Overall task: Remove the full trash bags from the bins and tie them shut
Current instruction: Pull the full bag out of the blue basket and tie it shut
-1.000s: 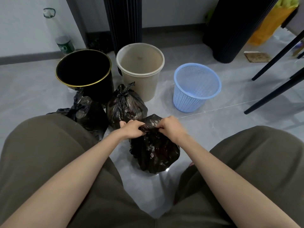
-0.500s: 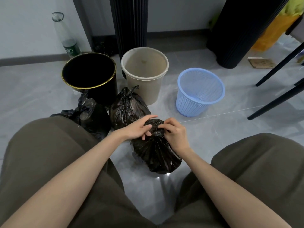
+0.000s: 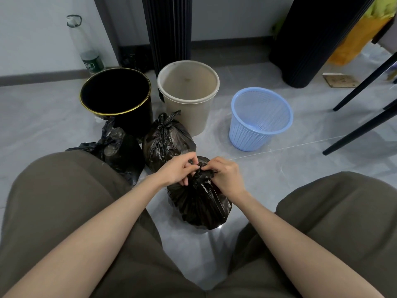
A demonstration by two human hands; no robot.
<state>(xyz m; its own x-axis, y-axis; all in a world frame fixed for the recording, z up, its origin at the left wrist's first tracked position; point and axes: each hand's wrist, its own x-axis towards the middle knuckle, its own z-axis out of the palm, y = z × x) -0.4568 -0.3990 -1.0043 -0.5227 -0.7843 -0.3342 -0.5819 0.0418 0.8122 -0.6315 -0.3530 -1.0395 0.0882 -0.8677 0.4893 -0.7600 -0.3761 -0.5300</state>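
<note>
Pinching the bunched neck of the crinkled black plastic trash bag (image 3: 198,205) with the left hand (image 3: 176,171) and the right hand (image 3: 226,178), clamping the fingers of both on the twisted film. Keeping it standing on the grey tiled floor (image 3: 268,168) between the knees, just beside another knotted black bag (image 3: 167,140). Probably risking a slack, slipping knot by tugging unevenly, or tearing the thin plastic and spilling rubbish by pulling too hard. Hiding the knot behind knuckles, making its progress impossible to judge; concealing the contents behind opaque film.
</note>
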